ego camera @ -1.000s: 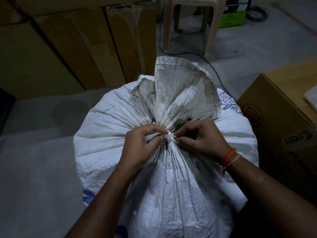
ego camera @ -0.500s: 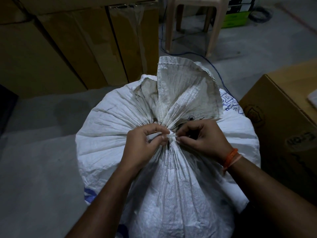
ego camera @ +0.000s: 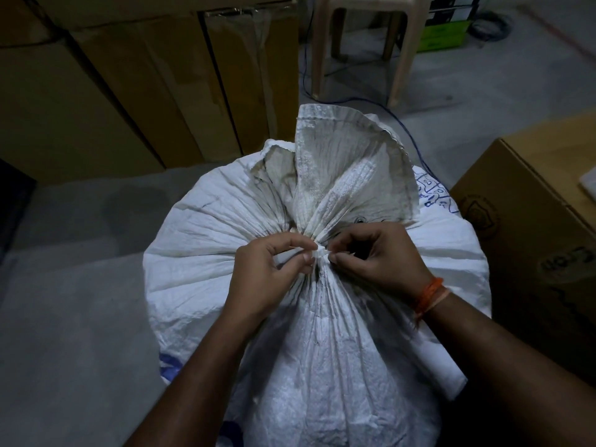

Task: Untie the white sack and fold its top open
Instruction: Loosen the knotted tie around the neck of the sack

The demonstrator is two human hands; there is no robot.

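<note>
A full white woven sack [ego camera: 206,253] stands on the floor below me, its neck gathered tight and bound by a small white tie [ego camera: 319,253]. Above the tie the loose top [ego camera: 348,169] fans upward. My left hand [ego camera: 267,279] pinches the tie from the left with thumb and forefinger. My right hand [ego camera: 380,256], with an orange band at the wrist, pinches it from the right. The knot itself is mostly hidden between my fingertips.
Tall cardboard boxes [ego camera: 129,91] stand behind the sack at the left. A cardboard box [ego camera: 532,240] sits close at the right. A plastic stool [ego camera: 361,46] and a blue cable [ego camera: 409,137] are on the grey floor [ego camera: 71,317] beyond.
Both hands stay pinched at the tie with only slight finger movement. The view has shifted a little; the sack's top is still bound.
</note>
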